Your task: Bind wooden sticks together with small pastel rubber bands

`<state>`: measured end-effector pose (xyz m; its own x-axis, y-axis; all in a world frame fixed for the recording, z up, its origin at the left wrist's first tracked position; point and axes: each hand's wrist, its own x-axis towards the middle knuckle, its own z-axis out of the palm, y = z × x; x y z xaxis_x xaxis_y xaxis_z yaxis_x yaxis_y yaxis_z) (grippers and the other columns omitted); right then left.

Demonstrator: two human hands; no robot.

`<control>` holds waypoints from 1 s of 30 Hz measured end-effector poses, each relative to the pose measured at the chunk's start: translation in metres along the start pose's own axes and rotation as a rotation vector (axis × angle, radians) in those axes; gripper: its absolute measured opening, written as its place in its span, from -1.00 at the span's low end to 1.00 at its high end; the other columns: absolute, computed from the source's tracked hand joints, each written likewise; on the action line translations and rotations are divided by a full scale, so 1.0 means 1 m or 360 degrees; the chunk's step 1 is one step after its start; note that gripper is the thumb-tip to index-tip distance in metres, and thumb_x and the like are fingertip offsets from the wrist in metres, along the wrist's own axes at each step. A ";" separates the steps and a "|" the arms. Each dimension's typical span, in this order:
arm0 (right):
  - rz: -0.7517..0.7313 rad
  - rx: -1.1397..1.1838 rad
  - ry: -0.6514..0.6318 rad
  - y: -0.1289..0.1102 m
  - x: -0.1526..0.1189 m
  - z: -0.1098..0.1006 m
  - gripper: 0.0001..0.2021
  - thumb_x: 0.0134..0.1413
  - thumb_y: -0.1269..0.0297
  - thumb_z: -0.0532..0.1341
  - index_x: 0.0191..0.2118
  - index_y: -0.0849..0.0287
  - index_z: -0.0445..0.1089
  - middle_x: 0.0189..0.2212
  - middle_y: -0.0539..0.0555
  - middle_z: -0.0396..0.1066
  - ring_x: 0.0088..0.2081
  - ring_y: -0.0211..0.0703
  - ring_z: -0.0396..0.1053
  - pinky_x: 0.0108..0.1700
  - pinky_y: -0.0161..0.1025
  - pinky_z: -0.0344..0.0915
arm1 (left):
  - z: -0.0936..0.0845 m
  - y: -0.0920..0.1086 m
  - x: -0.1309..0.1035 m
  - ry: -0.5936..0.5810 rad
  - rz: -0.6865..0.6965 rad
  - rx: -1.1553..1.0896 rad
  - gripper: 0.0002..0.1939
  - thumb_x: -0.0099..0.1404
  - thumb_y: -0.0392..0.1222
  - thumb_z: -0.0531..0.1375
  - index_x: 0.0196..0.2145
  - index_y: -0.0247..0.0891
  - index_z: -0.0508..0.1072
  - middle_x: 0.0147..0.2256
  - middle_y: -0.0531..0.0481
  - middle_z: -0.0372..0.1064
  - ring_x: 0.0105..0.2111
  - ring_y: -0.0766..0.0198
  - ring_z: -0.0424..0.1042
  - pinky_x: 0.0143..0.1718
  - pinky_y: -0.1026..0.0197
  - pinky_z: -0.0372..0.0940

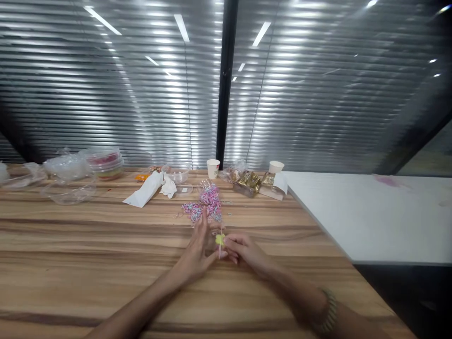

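Note:
My left hand (199, 249) is over the wooden table, with its thumb and fingers curved around the left side of a small clear item holding a yellow-green shape (220, 239). A thin pale edge runs upright across it. My right hand (243, 249) pinches the right side of the same item between thumb and fingers. Just beyond my left fingertips lies a loose heap of pink, purple and blue paper shreds (210, 197). What exactly the small item is cannot be made out.
Clear plastic containers (70, 188) and stacked tubs (104, 162) stand at the back left. White paper (144, 189), a crumpled tissue (168, 186), a paper cup (213, 168), gold packets (248, 182) and another cup (276, 166) line the back. A white table (339, 216) adjoins at right.

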<state>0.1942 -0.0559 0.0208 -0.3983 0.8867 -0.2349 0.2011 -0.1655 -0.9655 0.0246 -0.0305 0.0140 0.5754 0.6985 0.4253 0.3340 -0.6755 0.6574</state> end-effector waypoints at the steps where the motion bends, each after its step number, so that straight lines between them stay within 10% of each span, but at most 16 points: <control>1: 0.0025 -0.0018 -0.0015 0.001 0.000 0.000 -0.31 -0.18 -0.30 -0.05 -0.46 0.45 0.01 -0.62 -0.05 -0.02 -0.60 -0.78 -0.05 -0.55 -0.68 -0.08 | 0.000 -0.001 0.000 -0.0003 0.0050 0.0045 0.03 0.18 -0.17 0.15 0.18 -0.14 -0.69 -0.01 -0.17 0.19 0.10 0.13 0.07 0.12 -0.09 -0.06; 18: -0.0010 -0.0250 -0.0199 -0.004 -0.007 -0.013 -0.31 -0.07 -0.20 -0.07 -0.07 0.40 0.18 -0.39 0.01 0.19 -0.51 -0.82 -0.04 -0.48 -0.74 -0.07 | -0.002 -0.006 0.001 -0.0067 0.0050 0.0457 -0.10 0.23 -0.17 0.09 0.22 -0.17 -0.57 -0.04 -0.14 0.25 0.05 0.13 0.12 0.04 0.02 0.09; 25: -0.0117 -0.0155 0.0159 0.003 0.001 -0.005 -0.36 -0.04 -0.13 -0.05 -0.02 0.36 0.16 -0.18 0.05 0.19 -0.46 -0.83 -0.01 -0.41 -0.76 -0.04 | 0.000 -0.005 0.004 -0.0092 -0.0147 0.0172 -0.25 0.29 -0.10 0.00 0.24 -0.20 -0.44 -0.21 -0.09 0.33 -0.25 0.26 0.35 -0.16 0.15 0.26; 30: -0.0145 -0.0134 0.0380 0.007 0.006 -0.004 -0.39 -0.02 -0.12 -0.07 -0.06 0.38 0.14 -0.39 0.00 0.20 -0.49 -0.80 -0.05 -0.42 -0.74 -0.07 | -0.005 0.006 0.003 0.0015 0.0042 0.0175 -0.36 0.30 -0.21 -0.03 0.24 -0.26 -0.27 -0.40 0.00 0.33 -0.37 0.32 0.32 -0.20 0.20 0.26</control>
<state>0.1967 -0.0504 0.0136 -0.1975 0.9747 -0.1046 0.2519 -0.0527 -0.9663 0.0246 -0.0317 0.0221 0.5784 0.6820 0.4476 0.3992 -0.7151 0.5739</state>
